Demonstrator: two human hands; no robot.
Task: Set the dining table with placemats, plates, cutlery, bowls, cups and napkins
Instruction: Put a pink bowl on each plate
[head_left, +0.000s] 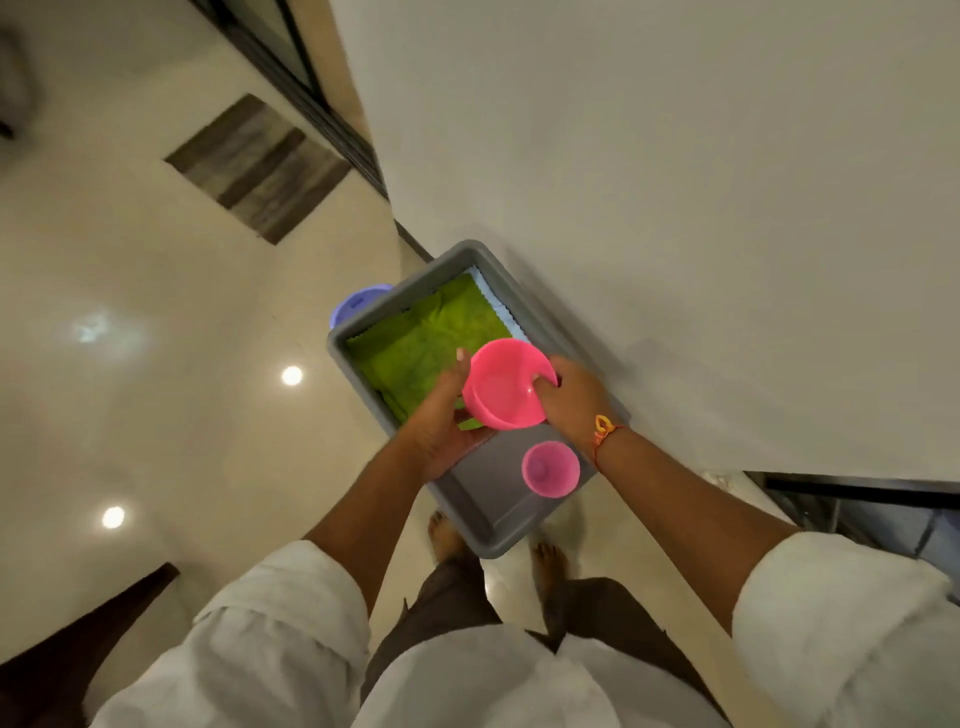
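Both hands held the pink bowl (503, 385) over the grey bin (498, 499): left hand (441, 415) cupped under it, right hand (569, 397) w/ fingers hooked over its rim. Pink cup (549, 468) sat in bin, green cloth (415, 343) at far end.

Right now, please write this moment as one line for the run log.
stage: unloading gray bin | both hands: pink bowl, lifted | in bin: pink cup, green cloth | table: nothing set in view

Glossy beige floor (156, 415) reflects two round ceiling lights. A dark wood-grain inlay panel (260, 166) is set into it. A dark-framed door track (332, 114) borders the floor.
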